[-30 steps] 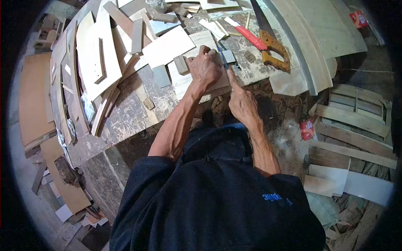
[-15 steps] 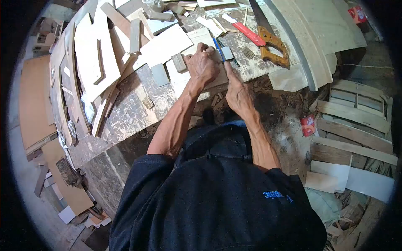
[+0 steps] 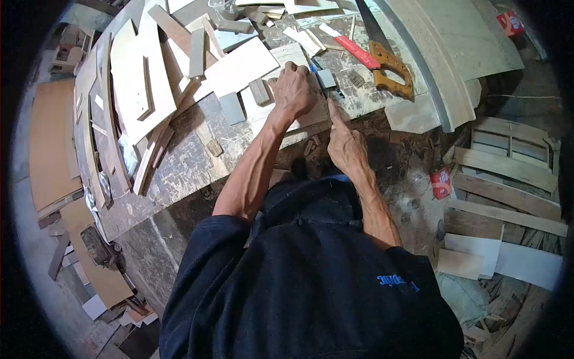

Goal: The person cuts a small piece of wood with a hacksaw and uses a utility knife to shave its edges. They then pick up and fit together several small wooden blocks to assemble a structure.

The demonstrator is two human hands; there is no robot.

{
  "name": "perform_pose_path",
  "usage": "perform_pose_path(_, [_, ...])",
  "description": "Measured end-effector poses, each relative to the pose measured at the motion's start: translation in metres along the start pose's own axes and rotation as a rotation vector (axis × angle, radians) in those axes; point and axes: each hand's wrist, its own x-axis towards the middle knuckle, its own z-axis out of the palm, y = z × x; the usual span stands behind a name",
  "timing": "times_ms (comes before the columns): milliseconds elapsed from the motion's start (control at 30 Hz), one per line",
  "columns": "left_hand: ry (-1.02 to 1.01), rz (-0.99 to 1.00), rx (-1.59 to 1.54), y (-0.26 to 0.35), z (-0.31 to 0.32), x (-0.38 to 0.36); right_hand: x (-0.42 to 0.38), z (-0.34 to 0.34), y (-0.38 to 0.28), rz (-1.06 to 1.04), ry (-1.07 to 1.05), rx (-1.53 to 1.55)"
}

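Note:
My left hand [image 3: 295, 91] is closed in a fist, knuckles up, and presses down on a pale board [image 3: 304, 118] at the workbench edge. Whatever lies under its curled fingers is hidden. Just to its right, my right hand [image 3: 348, 143] has its index finger stretched along a thin, dark, blade-like tool [image 3: 323, 91], the other fingers curled beneath. A blue strip [image 3: 313, 68] shows at the tool's far end. Close by sits a small light-grey plate [image 3: 326, 78]. Left of the fist are a small wooden block [image 3: 259, 92] and a grey rectangular piece [image 3: 232, 109].
A handsaw [image 3: 393, 72] with a wooden handle and a long red-handled tool [image 3: 359, 52] lie at the right. Board offcuts [image 3: 140, 78] are piled on the left of the workbench [image 3: 179, 161]. Wooden frames [image 3: 508, 167] stand at lower right.
My right hand has drawn back toward me, its fingertip now lower along the board. Less of the blue strip shows. My left fist stays nearly in place.

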Motion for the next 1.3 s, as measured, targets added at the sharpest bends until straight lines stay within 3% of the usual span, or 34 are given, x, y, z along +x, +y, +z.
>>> perform_pose_path(100, [0.06, 0.038, -0.072, -0.003, 0.002, 0.004, -0.005, -0.008, -0.005, -0.01, 0.013, -0.032])
perform_pose_path(233, [-0.018, -0.039, -0.197, -0.002, 0.001, 0.01, -0.009, -0.01, -0.008, -0.023, 0.072, -0.019])
perform_pose_path(367, [0.03, 0.151, -0.242, -0.017, 0.001, 0.012, -0.01, -0.01, -0.01, -0.033, 0.08, -0.029])
perform_pose_path(500, [-0.045, 0.165, -0.134, -0.022, 0.002, 0.024, -0.01, -0.013, -0.011, -0.015, 0.066, -0.039])
perform_pose_path(533, [0.03, 0.198, -0.171, -0.024, 0.006, 0.024, -0.011, -0.013, -0.012, -0.026, 0.074, -0.031])
perform_pose_path(767, [0.01, 0.212, -0.167, -0.006, -0.014, 0.009, -0.004, -0.001, 0.0, -0.056, 0.036, 0.047])
perform_pose_path(867, [0.076, 0.32, -0.183, -0.024, 0.01, 0.022, -0.002, 0.001, 0.003, -0.084, 0.044, 0.06])
perform_pose_path(967, [0.121, 0.287, -0.198, -0.021, 0.007, 0.018, -0.012, -0.001, 0.004, -0.112, 0.015, 0.023])
perform_pose_path(1167, [0.011, 0.26, -0.135, -0.031, 0.019, 0.029, 0.0, 0.005, 0.009, -0.102, 0.072, 0.135])
perform_pose_path(1300, [0.022, 0.373, -0.139, -0.027, 0.009, 0.028, -0.019, -0.005, 0.002, -0.062, 0.036, 0.12])
